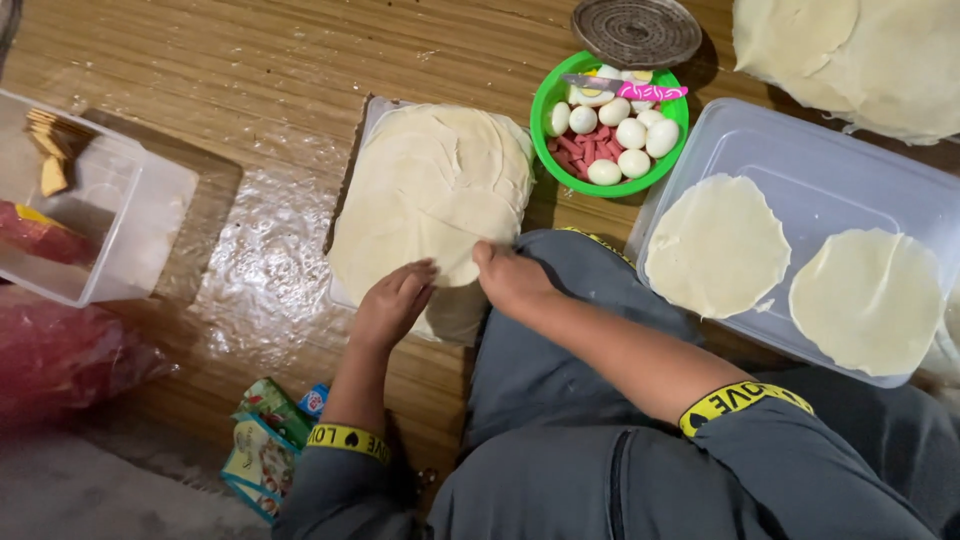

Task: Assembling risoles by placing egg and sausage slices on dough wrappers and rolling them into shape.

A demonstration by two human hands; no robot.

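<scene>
A stack of thin pale dough sheets (430,190) lies on a board on the wooden floor. My left hand (393,302) rests on the near edge of the stack, fingers curled against the top sheet. My right hand (510,275) pinches the same near edge just to the right. Both hands touch the top sheet; whether it is lifted I cannot tell. My grey trouser knee (580,330) sits just under the right hand.
A green bowl (548,100) holds peeled eggs, red sausage pieces and a pink-handled knife. A clear tray (830,140) at right holds two round sheets. More sheets (850,50) lie far right, a round metal lid (636,28) behind. A clear box (130,220) and packets (265,445) stay left.
</scene>
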